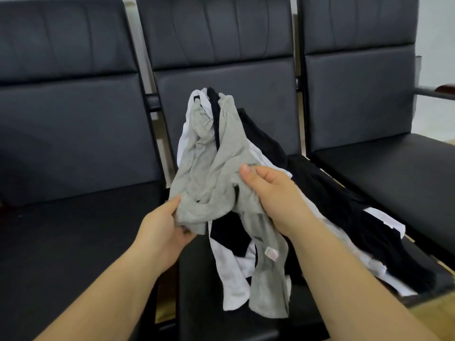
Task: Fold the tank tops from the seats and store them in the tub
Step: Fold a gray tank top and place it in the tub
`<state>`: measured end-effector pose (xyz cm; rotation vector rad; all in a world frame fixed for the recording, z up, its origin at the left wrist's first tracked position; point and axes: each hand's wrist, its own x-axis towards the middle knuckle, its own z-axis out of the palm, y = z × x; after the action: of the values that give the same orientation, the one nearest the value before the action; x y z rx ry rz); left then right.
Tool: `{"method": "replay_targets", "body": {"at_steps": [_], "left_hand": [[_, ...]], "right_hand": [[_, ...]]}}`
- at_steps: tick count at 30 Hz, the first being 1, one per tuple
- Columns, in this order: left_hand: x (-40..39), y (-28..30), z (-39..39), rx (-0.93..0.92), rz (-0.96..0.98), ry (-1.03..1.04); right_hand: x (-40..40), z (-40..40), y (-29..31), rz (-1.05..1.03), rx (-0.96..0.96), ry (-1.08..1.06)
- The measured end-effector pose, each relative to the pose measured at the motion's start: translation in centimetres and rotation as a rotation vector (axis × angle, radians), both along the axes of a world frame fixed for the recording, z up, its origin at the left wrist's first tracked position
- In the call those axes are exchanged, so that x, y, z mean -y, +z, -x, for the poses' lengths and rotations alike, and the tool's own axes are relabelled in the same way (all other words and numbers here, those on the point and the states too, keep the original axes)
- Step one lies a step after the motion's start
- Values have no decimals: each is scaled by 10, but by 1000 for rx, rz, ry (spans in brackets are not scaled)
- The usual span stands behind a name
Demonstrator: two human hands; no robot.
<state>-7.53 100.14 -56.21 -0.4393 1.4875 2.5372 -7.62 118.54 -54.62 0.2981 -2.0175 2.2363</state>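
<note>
Up close, both hands buried in one tangled bunch of tank tops. Left hand (165,226) clenched on the lower left edge of the grey top (216,173), thumb over the cloth, fingers curled beneath. Right hand (273,193) grasping the same grey top from the right, thumb pressed against a fold near the middle, fingers hidden behind the fabric. Bunch raised above the middle seat (221,303), peaking in front of its backrest, with a white top (187,134) and a thin black strap (214,112) twisted into the grey at the peak. Below the hands, grey, white and black ends hanging loose, a small white label (270,254) showing on the grey tail. Further right, more black cloth (344,207) and a white piece (386,221) spread across the right part of the middle seat, trailing toward its edge. On either side, a left seat (73,230) and a right seat (394,168), both dark and padded, close beside the middle one. At the far right, an armrest (440,91) jutting in. Tub nowhere in view.
</note>
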Motion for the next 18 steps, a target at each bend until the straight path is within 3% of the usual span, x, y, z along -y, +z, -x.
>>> {"method": "replay_targets", "body": {"at_steps": [5,9,14,18], "left_hand": [[-3,7,-36,-186,176,-143],[25,-6,-57,-430,467,-132],[52,-20,-59,-420,668,-85],[72,-20,-53,-394,590,-77]], "right_hand": [[40,-14,9,-21,-55,106],[75,-21,10,-103,-19,241],[103,-20,3,-248,19,320],[109,-18,-1,-278,19,262]]}}
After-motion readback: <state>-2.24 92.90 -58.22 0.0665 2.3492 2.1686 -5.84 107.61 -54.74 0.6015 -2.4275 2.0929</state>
